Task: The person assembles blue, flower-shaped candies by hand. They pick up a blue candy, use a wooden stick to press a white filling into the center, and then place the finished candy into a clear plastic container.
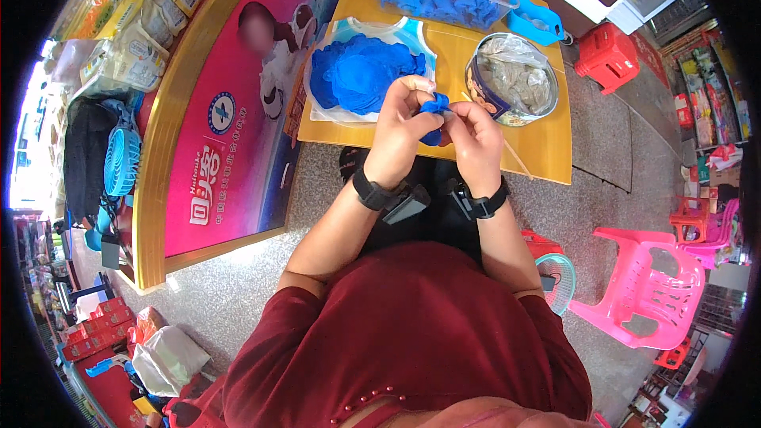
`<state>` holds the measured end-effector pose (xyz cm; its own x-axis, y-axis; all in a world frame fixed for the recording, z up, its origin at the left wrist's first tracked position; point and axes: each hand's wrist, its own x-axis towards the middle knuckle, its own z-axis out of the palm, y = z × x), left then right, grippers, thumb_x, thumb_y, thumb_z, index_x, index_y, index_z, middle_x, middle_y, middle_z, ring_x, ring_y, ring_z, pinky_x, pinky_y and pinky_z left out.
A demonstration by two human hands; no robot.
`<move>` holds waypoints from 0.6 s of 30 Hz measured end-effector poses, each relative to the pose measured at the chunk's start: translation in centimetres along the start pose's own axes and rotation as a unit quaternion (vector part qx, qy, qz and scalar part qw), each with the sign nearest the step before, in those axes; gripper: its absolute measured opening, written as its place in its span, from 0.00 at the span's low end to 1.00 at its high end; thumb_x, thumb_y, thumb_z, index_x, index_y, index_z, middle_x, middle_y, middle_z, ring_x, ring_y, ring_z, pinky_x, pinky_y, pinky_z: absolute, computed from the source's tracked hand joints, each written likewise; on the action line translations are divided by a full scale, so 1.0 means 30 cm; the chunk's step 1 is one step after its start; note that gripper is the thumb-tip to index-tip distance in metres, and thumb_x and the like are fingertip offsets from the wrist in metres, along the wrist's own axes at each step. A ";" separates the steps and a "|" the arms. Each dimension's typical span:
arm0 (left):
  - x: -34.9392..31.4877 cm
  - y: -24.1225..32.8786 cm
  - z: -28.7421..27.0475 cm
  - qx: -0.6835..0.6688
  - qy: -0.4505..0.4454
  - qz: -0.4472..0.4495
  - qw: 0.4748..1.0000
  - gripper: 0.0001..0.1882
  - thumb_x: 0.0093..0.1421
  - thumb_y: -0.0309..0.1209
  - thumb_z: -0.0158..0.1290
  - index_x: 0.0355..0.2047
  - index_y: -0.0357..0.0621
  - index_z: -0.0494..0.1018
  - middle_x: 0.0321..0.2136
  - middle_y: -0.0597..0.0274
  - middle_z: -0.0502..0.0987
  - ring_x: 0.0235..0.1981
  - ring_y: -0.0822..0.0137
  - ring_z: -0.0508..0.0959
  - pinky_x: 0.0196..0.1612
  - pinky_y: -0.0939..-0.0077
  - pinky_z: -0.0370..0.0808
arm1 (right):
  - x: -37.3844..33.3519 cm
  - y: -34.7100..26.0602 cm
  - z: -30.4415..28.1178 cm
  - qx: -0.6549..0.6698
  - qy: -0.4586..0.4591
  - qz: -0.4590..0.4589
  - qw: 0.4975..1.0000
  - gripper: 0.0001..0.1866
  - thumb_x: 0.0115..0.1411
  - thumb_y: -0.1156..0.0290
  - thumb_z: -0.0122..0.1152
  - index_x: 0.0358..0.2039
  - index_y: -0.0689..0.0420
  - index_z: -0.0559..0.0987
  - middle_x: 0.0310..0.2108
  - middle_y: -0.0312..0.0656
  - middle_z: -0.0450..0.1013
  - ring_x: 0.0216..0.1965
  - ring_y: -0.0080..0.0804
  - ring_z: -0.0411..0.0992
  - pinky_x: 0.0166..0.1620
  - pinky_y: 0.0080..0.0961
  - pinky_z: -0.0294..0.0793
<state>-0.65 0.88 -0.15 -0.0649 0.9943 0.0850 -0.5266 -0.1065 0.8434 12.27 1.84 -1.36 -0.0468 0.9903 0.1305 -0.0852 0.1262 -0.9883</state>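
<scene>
A small piece of gathered blue fabric [434, 104] is pinched between my two hands, above the near edge of the wooden table. My left hand [399, 128] grips it from the left, fingers bent. From the right, my right hand [478, 141] closes thumb and fingers on its other side. More blue hangs below the fingertips. Just beyond my left hand, a heap of blue fabric pieces [361, 71] lies on a white and light-blue cloth [420, 32]. To the right stands a round tin [495, 101], lined with a clear bag of greyish pieces [519, 75].
At the table's far side sits a clear plastic bin [444, 12] of blue pieces, beside a blue tray [535, 22]. A thin stick [519, 158] lies near the right edge. A pink-sided counter [230, 127] flanks the left; a pink chair [650, 289] and red stool [607, 57] stand right.
</scene>
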 end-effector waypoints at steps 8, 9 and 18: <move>0.019 -0.069 -0.010 0.182 0.077 0.169 0.966 0.20 0.54 0.12 0.50 0.47 0.40 0.66 0.29 0.64 0.74 0.28 0.77 0.73 0.30 0.83 0.72 | -0.043 0.004 0.014 -0.027 -0.031 -0.069 0.997 0.04 0.60 0.78 0.58 0.34 0.65 0.76 0.26 0.35 0.73 0.24 0.16 0.71 0.26 0.16 0.70; 0.017 -0.055 0.002 0.178 0.077 0.162 0.968 0.21 0.54 0.12 0.50 0.48 0.40 0.66 0.30 0.63 0.75 0.29 0.76 0.74 0.30 0.82 0.72 | -0.040 0.006 0.012 -0.020 -0.029 -0.055 0.998 0.04 0.61 0.78 0.57 0.34 0.65 0.76 0.26 0.35 0.73 0.24 0.16 0.71 0.27 0.15 0.70; 0.006 -0.008 -0.020 0.022 0.034 0.009 0.999 0.23 0.55 0.15 0.51 0.52 0.39 0.66 0.34 0.58 0.78 0.34 0.70 0.77 0.40 0.78 0.72 | 0.006 0.007 -0.015 -0.060 -0.001 -0.079 0.995 0.04 0.62 0.78 0.55 0.36 0.65 0.75 0.27 0.35 0.74 0.26 0.17 0.71 0.29 0.17 0.71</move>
<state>-1.02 1.09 -0.66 -0.1311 0.9892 0.0653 -0.4879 -0.1217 0.8644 12.68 2.07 -1.57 -0.0441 0.9578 0.2841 0.0281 0.2854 -0.9580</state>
